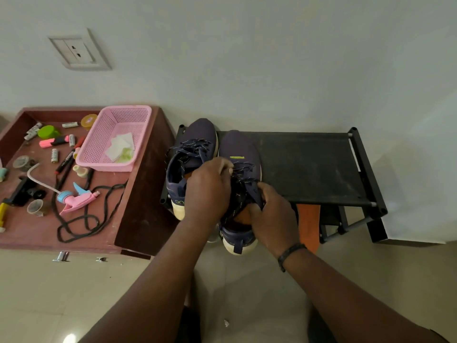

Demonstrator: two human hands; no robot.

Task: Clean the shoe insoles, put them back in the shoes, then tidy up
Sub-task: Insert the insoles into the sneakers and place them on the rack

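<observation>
Right hand (269,214) fingers clamp orange insole (243,215) into right sneaker (241,154) at rack's (321,169) front-left edge; left hand (207,189) pinches its tongue. Next: seat heel flat.

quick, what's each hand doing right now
Left hand: fingers curled, holding the tongue and laces of the right-side navy knit sneaker.
Right hand: gripping the same sneaker's collar beside the orange insole.
</observation>
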